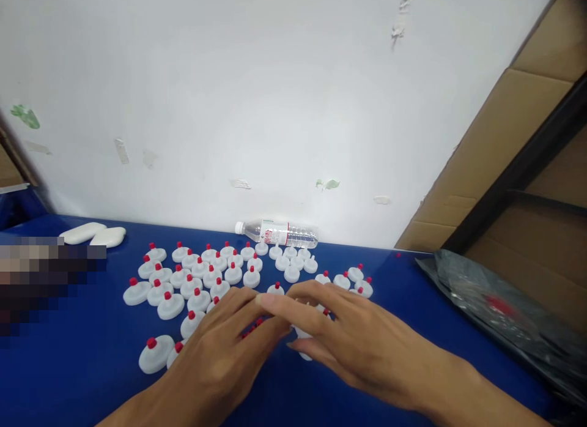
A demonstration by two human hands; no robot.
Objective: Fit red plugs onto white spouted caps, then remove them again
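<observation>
Blue cloth covers the table (82, 366) that runs to a white wall. Nearest, the left hand (220, 344) lies flat, fingers spread over small red caps (251, 330), gripping nothing visible. The right hand (348, 338) overlaps its fingertips, fingers loosely curled over a white disc (303, 335); whether it grips the disc I cannot tell. Beyond them stand many white discs with red caps (197, 277), then a clear water bottle (277, 232) lying against the wall. A black plastic bag (499, 311) lies to the right.
</observation>
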